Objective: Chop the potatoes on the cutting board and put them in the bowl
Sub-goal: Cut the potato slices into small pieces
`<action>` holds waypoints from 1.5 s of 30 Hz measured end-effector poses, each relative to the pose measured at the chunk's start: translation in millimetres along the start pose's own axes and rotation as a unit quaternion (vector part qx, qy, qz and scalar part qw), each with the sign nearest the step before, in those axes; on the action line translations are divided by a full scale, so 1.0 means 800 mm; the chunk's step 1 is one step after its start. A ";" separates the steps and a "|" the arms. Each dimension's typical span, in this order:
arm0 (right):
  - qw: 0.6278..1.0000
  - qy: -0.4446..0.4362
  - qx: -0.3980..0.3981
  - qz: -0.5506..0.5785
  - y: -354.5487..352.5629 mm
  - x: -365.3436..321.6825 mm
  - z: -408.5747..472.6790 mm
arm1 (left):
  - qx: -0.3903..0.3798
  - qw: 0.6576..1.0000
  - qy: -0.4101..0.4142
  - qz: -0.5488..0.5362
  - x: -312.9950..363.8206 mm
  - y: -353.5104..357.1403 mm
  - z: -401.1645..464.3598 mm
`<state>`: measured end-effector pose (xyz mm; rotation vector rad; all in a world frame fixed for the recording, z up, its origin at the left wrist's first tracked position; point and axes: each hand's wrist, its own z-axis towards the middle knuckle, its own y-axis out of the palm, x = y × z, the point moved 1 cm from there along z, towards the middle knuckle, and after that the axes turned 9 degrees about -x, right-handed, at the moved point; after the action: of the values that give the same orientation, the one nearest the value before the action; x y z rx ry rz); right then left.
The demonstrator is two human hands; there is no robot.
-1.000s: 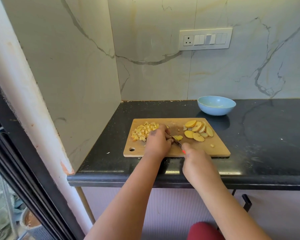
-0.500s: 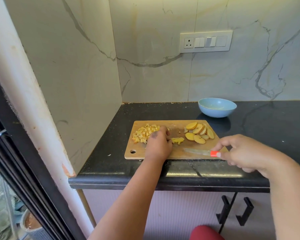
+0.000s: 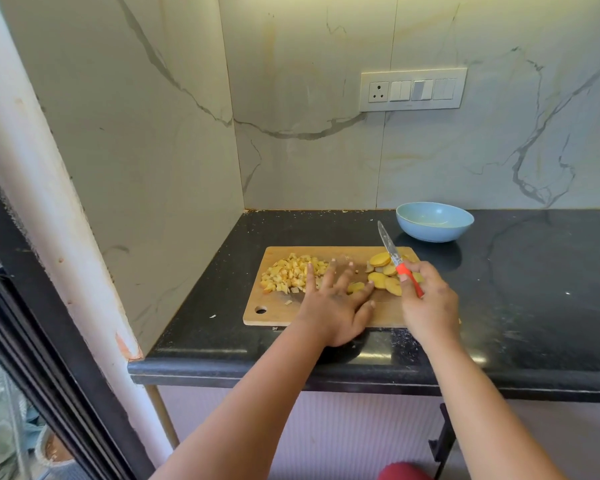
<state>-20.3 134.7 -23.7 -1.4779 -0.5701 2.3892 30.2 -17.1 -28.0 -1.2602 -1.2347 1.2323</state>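
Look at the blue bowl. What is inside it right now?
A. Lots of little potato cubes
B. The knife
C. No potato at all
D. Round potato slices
C. The blue bowl shows only its bare inside, while the potato cubes and potato slices all lie on the cutting board, and the knife is held in the right hand.

Diced potato (image 3: 293,276) and slices (image 3: 381,276) on wooden board (image 3: 326,251); blue bowl (image 3: 434,221) behind.
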 end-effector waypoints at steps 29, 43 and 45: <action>0.983 0.071 0.090 0.145 -0.011 0.012 0.005 | 0.118 0.962 -0.098 -0.225 -0.022 -0.057 0.040; 0.982 0.065 0.093 0.149 -0.012 0.015 0.007 | -0.006 0.945 -0.133 -0.298 0.032 -0.063 0.082; 0.982 0.069 0.090 0.148 -0.013 0.014 0.007 | 0.010 0.930 -0.125 -0.347 0.026 -0.063 0.076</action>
<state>-29.8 147.4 -25.7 -1.7298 -0.1022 2.4470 -33.1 4.1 19.0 -0.5576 -1.6560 0.8807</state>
